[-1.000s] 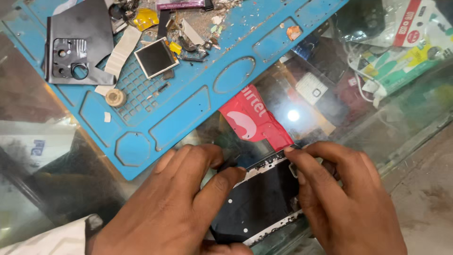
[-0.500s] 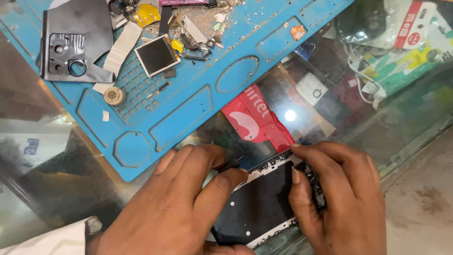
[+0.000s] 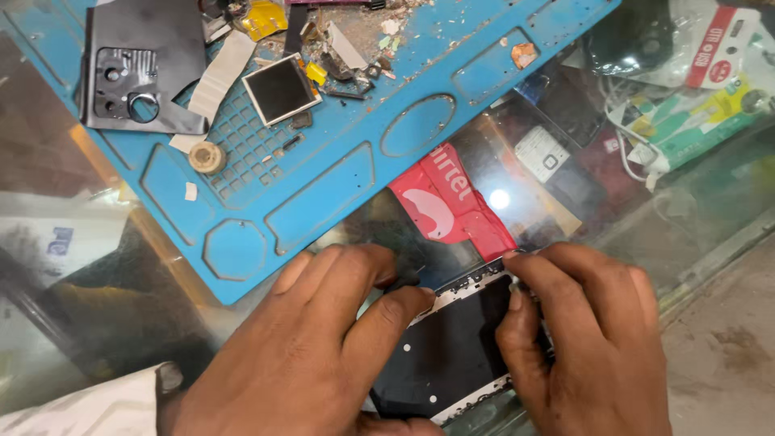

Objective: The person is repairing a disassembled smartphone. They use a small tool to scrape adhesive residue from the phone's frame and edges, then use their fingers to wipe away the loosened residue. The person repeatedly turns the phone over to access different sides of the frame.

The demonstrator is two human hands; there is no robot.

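Note:
A dark phone frame with a pale metal rim lies flat on the glass counter at the bottom centre. My left hand rests over its left side, thumb and forefinger pinched at its top edge on something small and dark. My right hand curls over the frame's right side, fingertips pressing its upper right corner. Both palms hide much of the frame.
A blue repair mat covers the upper left, carrying a black phone back cover, a small square screen module, a round part and scraps. A red card lies under the glass. Packaged accessories sit at the upper right.
My right hand has shifted slightly left and closed tighter over the frame's upper right corner. The left hand has stayed put. The view has drifted a little.

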